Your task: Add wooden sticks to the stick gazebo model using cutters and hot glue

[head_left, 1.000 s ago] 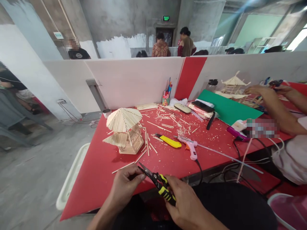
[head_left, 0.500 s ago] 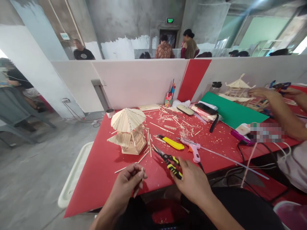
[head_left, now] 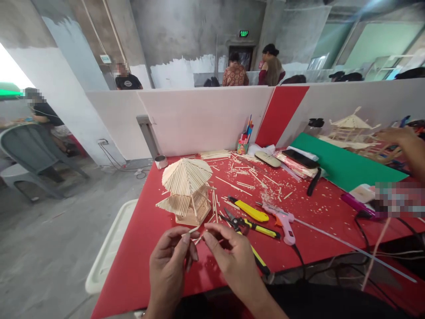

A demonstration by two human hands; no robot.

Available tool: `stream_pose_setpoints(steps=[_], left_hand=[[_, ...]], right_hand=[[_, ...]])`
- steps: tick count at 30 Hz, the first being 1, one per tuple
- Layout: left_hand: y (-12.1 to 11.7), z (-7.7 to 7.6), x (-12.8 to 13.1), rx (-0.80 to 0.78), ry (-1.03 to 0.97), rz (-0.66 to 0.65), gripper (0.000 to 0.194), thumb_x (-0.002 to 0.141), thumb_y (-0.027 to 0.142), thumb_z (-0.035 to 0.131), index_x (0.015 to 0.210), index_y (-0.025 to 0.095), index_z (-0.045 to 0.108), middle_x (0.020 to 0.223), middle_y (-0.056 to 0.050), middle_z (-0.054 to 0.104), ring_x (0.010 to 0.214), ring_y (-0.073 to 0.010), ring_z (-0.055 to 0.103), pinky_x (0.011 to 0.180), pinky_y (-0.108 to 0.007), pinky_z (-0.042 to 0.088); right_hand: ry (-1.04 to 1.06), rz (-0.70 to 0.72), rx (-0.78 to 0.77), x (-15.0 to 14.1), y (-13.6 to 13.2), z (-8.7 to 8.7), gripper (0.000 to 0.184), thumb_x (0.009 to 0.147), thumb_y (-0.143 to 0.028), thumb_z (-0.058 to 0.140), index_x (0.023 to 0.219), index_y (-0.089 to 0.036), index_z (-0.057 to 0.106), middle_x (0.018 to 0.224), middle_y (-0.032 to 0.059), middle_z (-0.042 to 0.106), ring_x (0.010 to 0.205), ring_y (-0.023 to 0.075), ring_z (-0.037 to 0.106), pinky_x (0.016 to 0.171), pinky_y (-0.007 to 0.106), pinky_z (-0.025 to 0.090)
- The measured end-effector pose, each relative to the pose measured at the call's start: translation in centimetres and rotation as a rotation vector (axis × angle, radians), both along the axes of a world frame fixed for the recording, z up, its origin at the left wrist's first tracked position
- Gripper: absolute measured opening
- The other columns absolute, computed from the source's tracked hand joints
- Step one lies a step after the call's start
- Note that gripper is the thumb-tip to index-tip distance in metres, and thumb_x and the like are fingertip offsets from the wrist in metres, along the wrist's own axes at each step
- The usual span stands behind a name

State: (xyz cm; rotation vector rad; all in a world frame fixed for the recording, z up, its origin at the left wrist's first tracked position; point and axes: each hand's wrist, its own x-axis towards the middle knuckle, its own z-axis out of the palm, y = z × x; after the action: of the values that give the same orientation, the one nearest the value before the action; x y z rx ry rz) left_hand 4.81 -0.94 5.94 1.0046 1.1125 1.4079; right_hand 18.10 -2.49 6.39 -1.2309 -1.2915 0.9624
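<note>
My left hand [head_left: 171, 257] pinches a short wooden stick [head_left: 193, 230] between thumb and fingers. Close beside it, my right hand [head_left: 230, 252] has thumb and fingertips drawn together; whether anything is between them is too small to make out. Just beyond both hands stands a small pavilion model [head_left: 187, 190] built of wooden sticks, with a ribbed, pointed roof. Cutting pliers [head_left: 244, 223] with yellow and black handles lie spread on the red table [head_left: 133, 266], partly hidden by my right hand. A yellow utility knife [head_left: 250, 209] and a pink glue gun [head_left: 280, 219] lie past them.
Loose sticks [head_left: 215, 154] and wood crumbs lie across the table's back. A pen cup [head_left: 242, 145] stands near the white partition [head_left: 206, 119]. To the right are a green board [head_left: 345, 161], another stick model [head_left: 353, 122] and a co-worker's arm [head_left: 410, 144]. Cables hang by the front edge.
My right hand has let go of the cutting pliers, which now lie on the table, and has moved left to meet my left hand. The view has shifted slightly.
</note>
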Motion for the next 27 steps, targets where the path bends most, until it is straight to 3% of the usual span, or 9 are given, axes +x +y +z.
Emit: stream_pose_setpoints(steps=[4,6,8,12,16,20,24,27], left_hand=[[-0.1,0.0,0.4,0.110,0.208,0.081,0.017,0.068,0.034,0.073,0.078,0.020,0.072,0.067,-0.001,0.063,0.050,-0.0094,0.051,0.043,-0.020,0.039],[0.0,0.0,0.3,0.065,0.235,0.058,0.022,0.069,0.037,0.072,0.081,0.019,0.073,0.062,-0.001,0.062,0.048,-0.0098,0.050,0.043,-0.020,0.038],[0.3,-0.1,0.0,-0.060,0.185,-0.029,0.029,0.070,0.043,0.070,0.081,0.017,0.073,0.053,-0.001,0.059,0.043,-0.0091,0.047,0.040,-0.020,0.035],[1.2,0.0,-0.6,-0.352,0.002,-0.271,0.035,0.063,0.048,0.073,0.061,0.014,0.066,0.047,0.000,0.055,0.033,-0.0039,0.036,0.033,-0.017,0.022],[1.7,0.4,-1.0,-0.442,-0.051,-0.408,0.035,0.064,0.046,0.072,0.057,0.013,0.065,0.044,0.000,0.052,0.031,-0.0023,0.033,0.031,-0.017,0.017],[1.7,0.8,-1.4,-0.423,-0.001,-0.404,0.038,0.068,0.050,0.068,0.058,0.013,0.066,0.044,0.000,0.051,0.031,-0.0021,0.033,0.031,-0.016,0.017],[1.9,0.9,-1.8,-0.414,0.080,-0.375,0.037,0.063,0.048,0.074,0.057,0.013,0.064,0.044,0.003,0.047,0.031,-0.0006,0.030,0.031,-0.016,0.018],[2.1,1.1,-1.8,-0.432,0.031,-0.378,0.035,0.061,0.045,0.077,0.058,0.013,0.065,0.040,0.005,0.043,0.030,-0.0007,0.029,0.031,-0.015,0.020]], right_hand=[[0.194,0.071,-0.090,-0.9,1.5,0.1,0.031,0.083,-0.047,0.057,0.085,-0.018,0.069,0.078,0.0014,0.067,0.076,0.0148,0.060,0.069,0.024,0.047],[0.179,0.083,-0.081,-0.7,2.1,-0.1,0.029,0.083,-0.045,0.056,0.081,-0.018,0.067,0.075,0.0002,0.065,0.073,0.0132,0.058,0.067,0.022,0.045],[0.109,0.101,-0.061,-0.3,2.5,0.0,0.027,0.084,-0.042,0.055,0.079,-0.018,0.066,0.075,-0.0003,0.063,0.072,0.0121,0.056,0.065,0.021,0.043],[-0.011,0.189,-0.024,0.5,3.4,0.4,0.024,0.085,-0.037,0.055,0.080,-0.017,0.067,0.075,-0.0001,0.062,0.070,0.0110,0.056,0.061,0.020,0.041],[-0.053,0.288,-0.010,0.8,4.1,0.5,0.020,0.085,-0.032,0.056,0.084,-0.019,0.071,0.076,-0.0006,0.064,0.070,0.0104,0.056,0.062,0.019,0.041],[-0.075,0.320,0.018,0.8,4.4,0.2,0.020,0.085,-0.031,0.055,0.083,-0.020,0.071,0.072,-0.0008,0.062,0.069,0.0102,0.055,0.063,0.019,0.042],[-0.096,0.342,0.029,1.1,4.5,0.1,0.020,0.085,-0.030,0.056,0.077,-0.019,0.070,0.070,-0.0018,0.058,0.066,0.0091,0.053,0.060,0.019,0.039],[-0.069,0.342,0.028,1.2,4.7,0.0,0.017,0.083,-0.032,0.058,0.082,-0.019,0.069,0.073,-0.0015,0.060,0.067,0.0094,0.054,0.059,0.019,0.039]])
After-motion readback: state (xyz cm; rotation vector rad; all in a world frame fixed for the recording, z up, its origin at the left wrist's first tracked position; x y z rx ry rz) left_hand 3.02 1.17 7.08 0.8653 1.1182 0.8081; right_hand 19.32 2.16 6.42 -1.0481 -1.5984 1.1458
